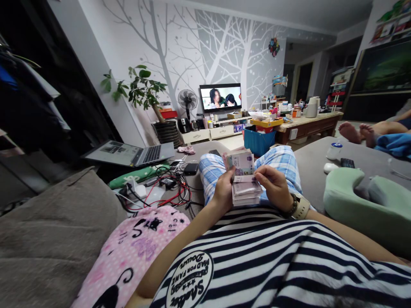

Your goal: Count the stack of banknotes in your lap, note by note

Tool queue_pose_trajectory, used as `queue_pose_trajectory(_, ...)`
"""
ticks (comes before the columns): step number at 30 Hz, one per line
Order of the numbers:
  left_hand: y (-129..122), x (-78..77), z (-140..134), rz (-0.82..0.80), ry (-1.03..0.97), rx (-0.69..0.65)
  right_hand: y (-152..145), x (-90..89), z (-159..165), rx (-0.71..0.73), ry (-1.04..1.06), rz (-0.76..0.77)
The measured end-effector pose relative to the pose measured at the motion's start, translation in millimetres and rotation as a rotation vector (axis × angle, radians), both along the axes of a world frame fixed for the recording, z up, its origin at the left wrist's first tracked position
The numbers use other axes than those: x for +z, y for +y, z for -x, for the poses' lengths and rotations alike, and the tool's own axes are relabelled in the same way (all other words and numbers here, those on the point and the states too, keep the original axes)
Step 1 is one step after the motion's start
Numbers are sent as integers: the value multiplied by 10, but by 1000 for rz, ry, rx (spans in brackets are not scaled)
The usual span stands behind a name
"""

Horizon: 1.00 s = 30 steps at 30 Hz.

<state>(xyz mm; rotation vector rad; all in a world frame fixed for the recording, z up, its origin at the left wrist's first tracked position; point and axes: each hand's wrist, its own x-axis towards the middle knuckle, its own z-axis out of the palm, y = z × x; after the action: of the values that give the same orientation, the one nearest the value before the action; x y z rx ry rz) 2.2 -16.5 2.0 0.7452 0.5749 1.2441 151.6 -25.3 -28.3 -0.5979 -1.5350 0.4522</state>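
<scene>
A thick stack of banknotes (246,194) is held above my lap by my left hand (224,188), whose fingers wrap round its left side. The upper part of the stack fans upward, and a purple and green banknote (243,162) marked with a 5 faces me. My right hand (274,186) is closed in a pinch at the right edge of the notes, thumb and forefinger on a banknote there. A pale-strapped watch (301,207) sits on my right wrist. The fingers under the stack are hidden.
Left of my legs lie tangled cables (173,188), a black box-like device (191,169) and an open laptop (131,154). A green neck pillow (369,205) and white mouse (330,168) lie right. Another person's bare feet (358,132) rest beyond. A blue bin (259,141) stands ahead.
</scene>
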Motion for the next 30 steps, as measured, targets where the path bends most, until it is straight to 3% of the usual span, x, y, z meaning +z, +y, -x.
queue_pose_trajectory(9,51,-18,-45,-2,-46,9,-59,43,11,87,-12,10)
queue_pose_trajectory(18,13,-9,-5,-57,36,112,33,4,44,-97,110,87)
queue_pose_trajectory(30,-2,-39,4,-123,48,55,108,-11,15,-131,98,112)
